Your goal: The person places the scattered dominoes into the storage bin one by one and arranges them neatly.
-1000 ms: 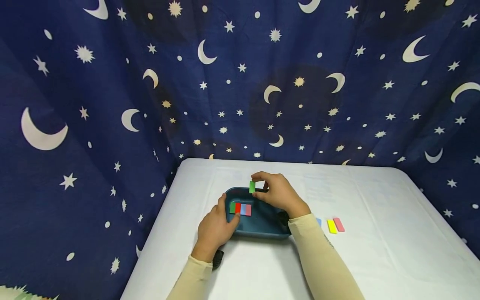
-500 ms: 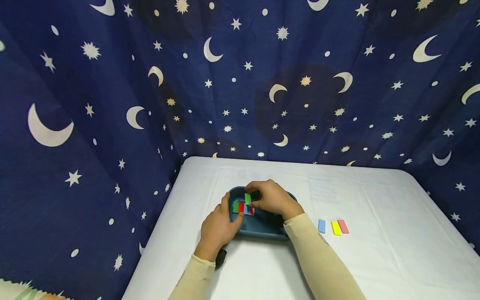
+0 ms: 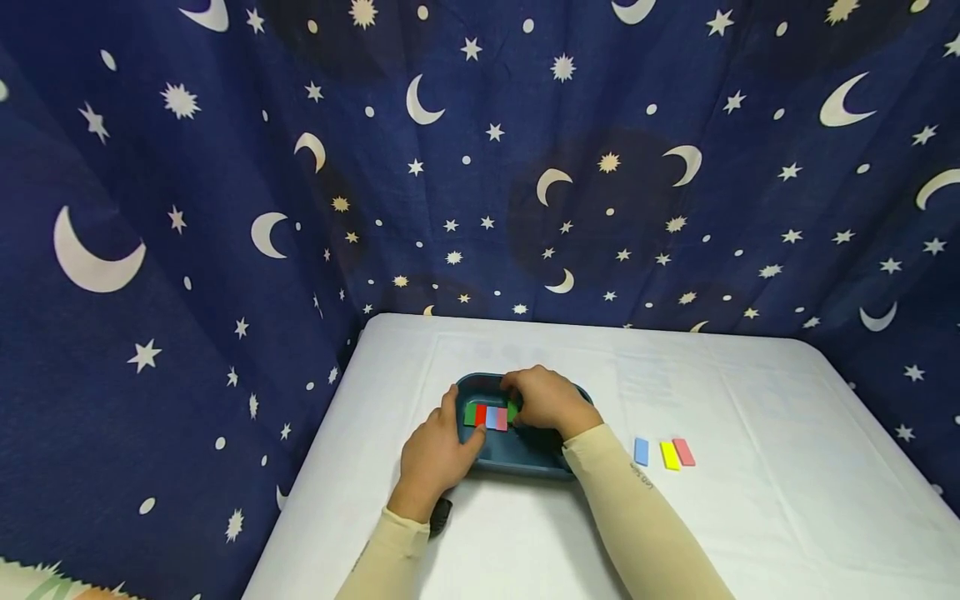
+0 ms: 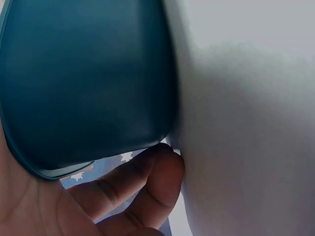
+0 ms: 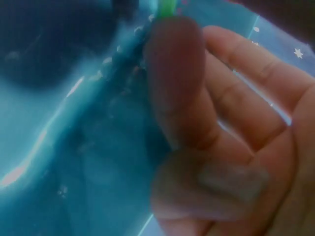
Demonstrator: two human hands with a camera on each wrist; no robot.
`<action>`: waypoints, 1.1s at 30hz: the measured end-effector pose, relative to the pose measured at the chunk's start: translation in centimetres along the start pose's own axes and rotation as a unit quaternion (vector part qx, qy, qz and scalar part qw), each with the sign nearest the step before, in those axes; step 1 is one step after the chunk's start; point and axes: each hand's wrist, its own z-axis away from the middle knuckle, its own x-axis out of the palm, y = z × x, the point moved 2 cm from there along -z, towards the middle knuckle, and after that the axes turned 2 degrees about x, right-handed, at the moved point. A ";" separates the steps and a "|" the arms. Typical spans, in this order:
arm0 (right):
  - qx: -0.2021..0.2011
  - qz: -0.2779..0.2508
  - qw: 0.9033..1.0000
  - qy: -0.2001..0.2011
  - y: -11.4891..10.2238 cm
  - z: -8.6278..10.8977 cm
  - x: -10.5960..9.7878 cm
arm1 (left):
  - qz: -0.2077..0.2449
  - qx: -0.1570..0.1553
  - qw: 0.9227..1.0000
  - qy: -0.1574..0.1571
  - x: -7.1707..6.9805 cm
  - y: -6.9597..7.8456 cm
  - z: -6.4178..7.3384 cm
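A dark blue moon-and-star curtain (image 3: 480, 183) behind and beside a white-covered table (image 3: 757, 417)

This looks like a curtained-off corner of a room whose kind cannot be told, with navy moon-and-star-printed hangings (image 3: 480, 187) close behind and beside a white-covered bench (image 3: 780, 467).
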 end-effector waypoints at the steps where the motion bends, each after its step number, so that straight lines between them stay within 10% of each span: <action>1: 0.006 0.004 1.000 -0.003 0.0 0.0 0.0 | 0.000 0.000 1.000 0.001 0.0 0.0 0.0; 33: 0.033 0.038 0.998 -0.028 0.0 0.2 1.0 | 0.003 0.002 1.000 0.002 0.1 0.0 0.1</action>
